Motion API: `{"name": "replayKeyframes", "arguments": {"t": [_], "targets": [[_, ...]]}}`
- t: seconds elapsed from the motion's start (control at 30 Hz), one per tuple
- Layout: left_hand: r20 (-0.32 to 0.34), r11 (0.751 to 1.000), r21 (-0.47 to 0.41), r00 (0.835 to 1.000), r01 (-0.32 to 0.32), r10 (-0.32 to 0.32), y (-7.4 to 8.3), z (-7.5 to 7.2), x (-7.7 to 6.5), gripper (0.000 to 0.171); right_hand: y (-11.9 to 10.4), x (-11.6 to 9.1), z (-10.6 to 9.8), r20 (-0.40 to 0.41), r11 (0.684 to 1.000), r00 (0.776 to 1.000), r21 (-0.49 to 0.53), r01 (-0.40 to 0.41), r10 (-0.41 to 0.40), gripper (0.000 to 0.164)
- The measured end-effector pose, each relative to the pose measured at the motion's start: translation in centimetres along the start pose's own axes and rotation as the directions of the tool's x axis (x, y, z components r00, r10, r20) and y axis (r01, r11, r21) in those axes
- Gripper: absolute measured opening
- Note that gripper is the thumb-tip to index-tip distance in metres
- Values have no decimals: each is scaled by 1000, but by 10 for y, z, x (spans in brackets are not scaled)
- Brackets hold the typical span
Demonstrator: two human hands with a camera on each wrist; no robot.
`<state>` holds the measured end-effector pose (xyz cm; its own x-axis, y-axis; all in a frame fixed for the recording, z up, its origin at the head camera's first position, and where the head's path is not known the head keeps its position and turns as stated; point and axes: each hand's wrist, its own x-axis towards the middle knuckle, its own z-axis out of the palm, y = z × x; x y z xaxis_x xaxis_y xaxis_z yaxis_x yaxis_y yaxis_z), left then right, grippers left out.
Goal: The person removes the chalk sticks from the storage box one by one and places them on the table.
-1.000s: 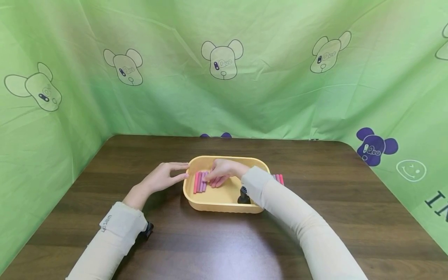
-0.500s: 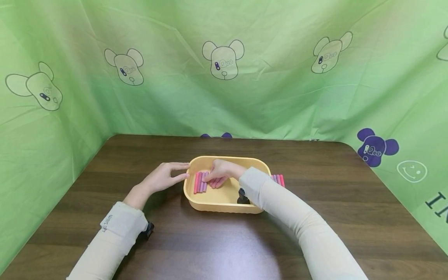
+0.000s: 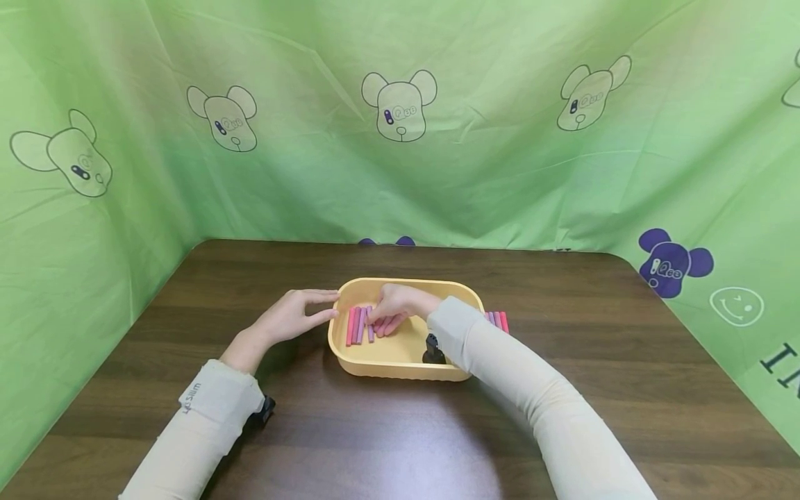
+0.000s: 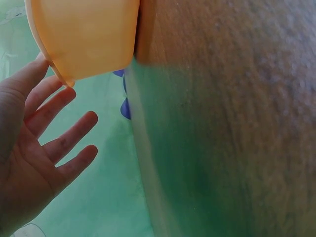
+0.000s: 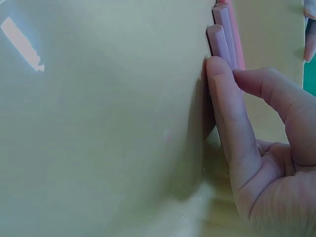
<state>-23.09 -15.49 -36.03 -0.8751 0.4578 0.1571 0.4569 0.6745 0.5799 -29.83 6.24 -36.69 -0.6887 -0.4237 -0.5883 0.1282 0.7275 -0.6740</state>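
One purple stick (image 3: 371, 333) pinched between right hand (image 3: 396, 311) thumb and index, inside tub (image 3: 400, 370) at left end, just right of three other sticks (image 3: 357, 326). Probably best kept flat and parallel, without bumping those. Left hand (image 3: 287, 318) loosely spread, fingertips on rim; useful brace. Further sticks (image 3: 498, 321) past right rim.

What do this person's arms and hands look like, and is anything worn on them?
Both arms wear long off-white sleeves ending in thick, pale cuffs; the left one bears small dark lettering. A small black device shows near each wrist. The left hand and right hand wear no gloves.
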Motion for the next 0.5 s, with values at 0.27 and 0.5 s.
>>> {"name": "replayKeyframes", "arguments": {"t": [0.27, 0.5], "targets": [[-3, 1000, 1, 1000, -4, 4, 0, 1, 0, 42, 0, 0, 0, 9, 1000, 1000, 6, -8, 8, 21], [-5, 1000, -1, 1000, -9, 9, -1, 0, 0, 42, -1, 0, 0, 11, 1000, 1000, 15, -22, 22, 22]]}}
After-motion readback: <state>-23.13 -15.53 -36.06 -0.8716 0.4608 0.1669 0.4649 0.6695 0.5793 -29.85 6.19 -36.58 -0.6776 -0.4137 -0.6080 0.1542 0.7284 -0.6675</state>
